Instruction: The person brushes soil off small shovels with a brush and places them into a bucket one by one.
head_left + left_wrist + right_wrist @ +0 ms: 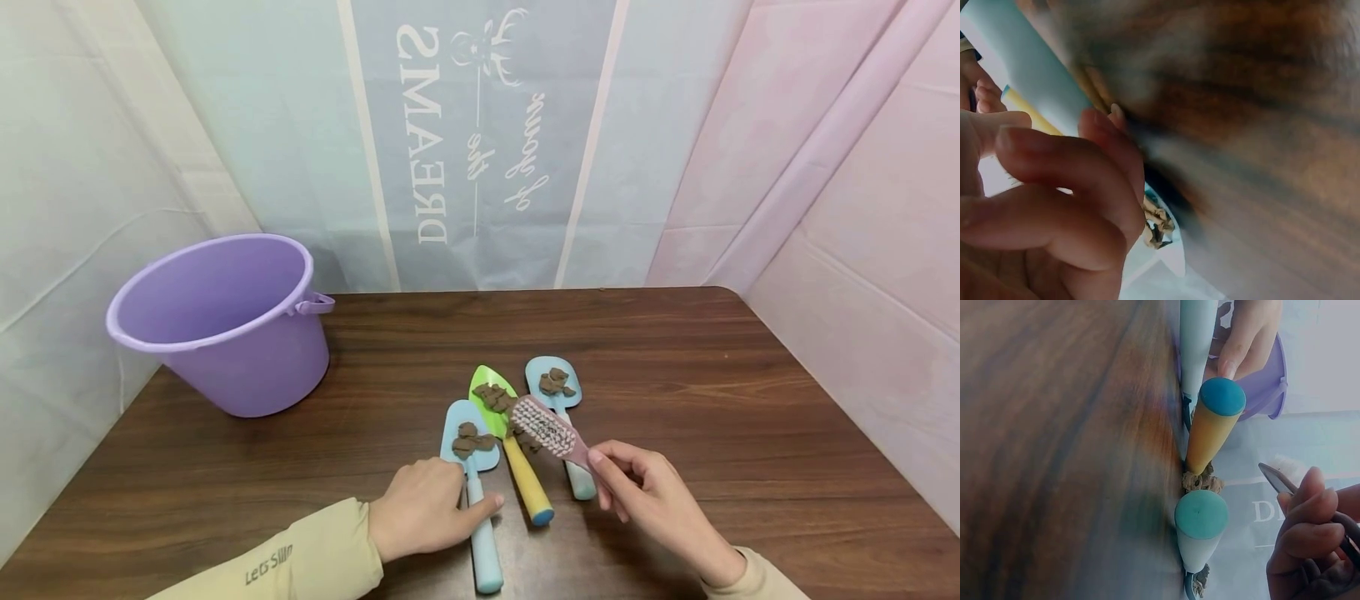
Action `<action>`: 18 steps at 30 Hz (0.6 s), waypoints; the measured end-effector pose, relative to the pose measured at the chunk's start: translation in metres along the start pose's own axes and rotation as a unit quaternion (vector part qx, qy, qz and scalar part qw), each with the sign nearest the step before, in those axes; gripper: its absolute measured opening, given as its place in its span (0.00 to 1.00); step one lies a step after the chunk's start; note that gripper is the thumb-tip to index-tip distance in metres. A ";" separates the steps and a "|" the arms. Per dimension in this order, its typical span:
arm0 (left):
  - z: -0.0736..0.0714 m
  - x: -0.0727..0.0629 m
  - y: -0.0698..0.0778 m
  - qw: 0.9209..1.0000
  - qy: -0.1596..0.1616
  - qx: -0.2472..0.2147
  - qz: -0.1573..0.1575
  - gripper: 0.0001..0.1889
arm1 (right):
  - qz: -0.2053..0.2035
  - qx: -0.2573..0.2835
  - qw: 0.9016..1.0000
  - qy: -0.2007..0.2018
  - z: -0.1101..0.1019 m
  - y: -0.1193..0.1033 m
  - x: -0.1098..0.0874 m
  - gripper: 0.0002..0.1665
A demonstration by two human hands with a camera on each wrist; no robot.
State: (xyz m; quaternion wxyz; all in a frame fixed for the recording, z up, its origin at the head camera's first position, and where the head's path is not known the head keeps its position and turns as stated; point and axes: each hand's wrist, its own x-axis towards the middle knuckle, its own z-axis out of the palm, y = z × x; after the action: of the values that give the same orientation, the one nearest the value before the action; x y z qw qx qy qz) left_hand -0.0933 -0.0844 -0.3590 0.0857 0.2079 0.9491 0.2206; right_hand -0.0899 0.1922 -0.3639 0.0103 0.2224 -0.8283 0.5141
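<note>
In the head view my right hand point(656, 500) pinches a mauve scrub brush point(546, 427) by its handle, its pale bristles turned up. The brush passes over a green hand trowel with a yellow handle point(528, 482), which carries brown clay-like lumps point(495, 397). My left hand point(423, 508) is over the near light-blue shovel point(483, 546), its thumb across the handle and its fingers point(1072, 162) loosely bent beside it in the left wrist view. Brown lumps point(471, 440) lie on that shovel's blade. Another light-blue shovel point(553, 379), also bearing lumps, lies behind on the right, its neck partly hidden by the brush.
A purple bucket point(277, 375) stands at the back left of the dark wooden table point(750, 400), its mouth tilted into view. Behind the table hangs a printed cloth point(480, 167) with mirrored lettering. Pale cloth walls enclose both sides.
</note>
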 end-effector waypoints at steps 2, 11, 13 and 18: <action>0.002 0.000 0.000 1.000 -0.001 0.000 -0.002 0.30 | 0.000 0.000 1.000 -0.001 0.000 0.000 0.000 0.10; 0.006 0.001 -0.001 1.000 -0.014 -0.008 -0.013 0.30 | 0.019 -0.006 1.000 -0.006 0.001 -0.001 0.000 0.10; 0.007 0.001 -0.001 1.000 -0.010 -0.006 -0.014 0.30 | 0.023 -0.006 1.000 -0.007 0.001 -0.001 0.000 0.10; 0.009 0.001 -0.002 1.000 0.004 -0.004 -0.010 0.29 | 0.029 -0.008 1.000 -0.008 0.001 -0.001 0.000 0.10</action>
State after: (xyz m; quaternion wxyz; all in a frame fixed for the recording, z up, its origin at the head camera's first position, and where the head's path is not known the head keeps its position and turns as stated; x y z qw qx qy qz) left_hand -0.0923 -0.0820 -0.3674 0.0849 0.1968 0.9505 0.2249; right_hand -0.0890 0.1909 -0.3632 -0.0094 0.2022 -0.8387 0.5056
